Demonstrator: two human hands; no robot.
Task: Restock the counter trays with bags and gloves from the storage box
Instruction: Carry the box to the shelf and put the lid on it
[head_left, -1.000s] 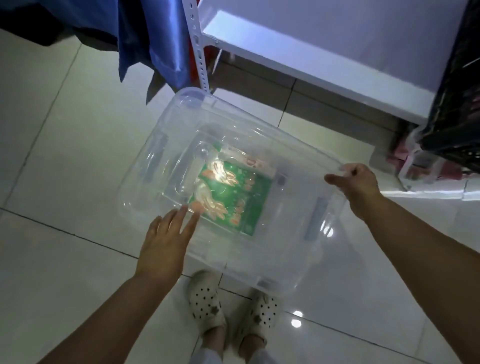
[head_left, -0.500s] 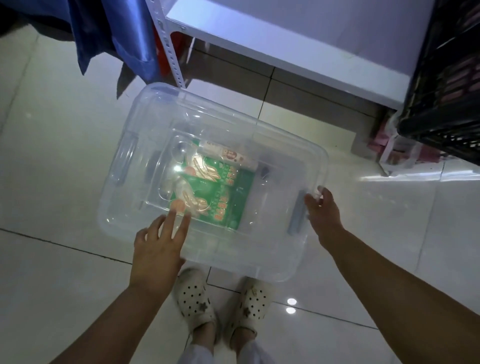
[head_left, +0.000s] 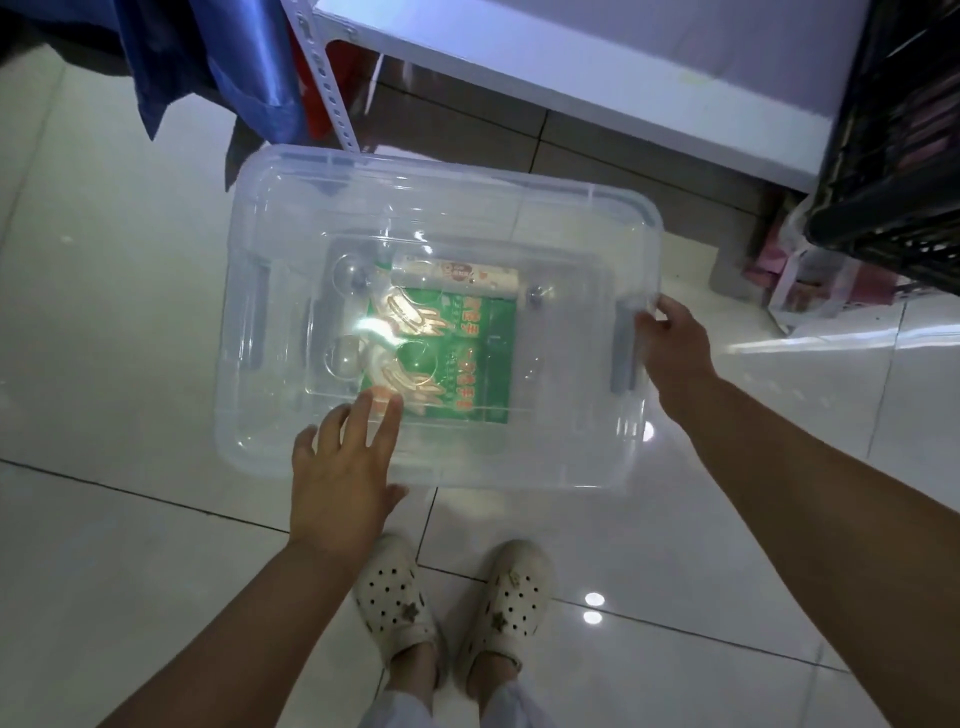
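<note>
**Opening the storage box on the floor**

Head view: a clear plastic storage box sits on the tiled floor just ahead of the person's feet, its transparent lid in place. The left hand lies flat on the near edge of the lid, fingers spread and unclenched, gripping nothing. The right hand is at the box's right end, fingers curled over the rim just beside the grey latch; it appears to hold the lid edge, though how firm the grip is cannot be told. Between the two hands, seen through the lid, a green packet printed with glove pictures lies on the box bottom, and a pale roll, probably the bags, lies touching its far side. Beyond the hands stand a white shelf, a blue cloth at far left and a dark crate at far right.

The step in hand looks like getting the lid off. To do it well, the left hand should press down to steady the box while the right frees the latch; the latch at the left end probably needs releasing too before lifting. Lift the lid level and set it aside, away from the feet.
</note>
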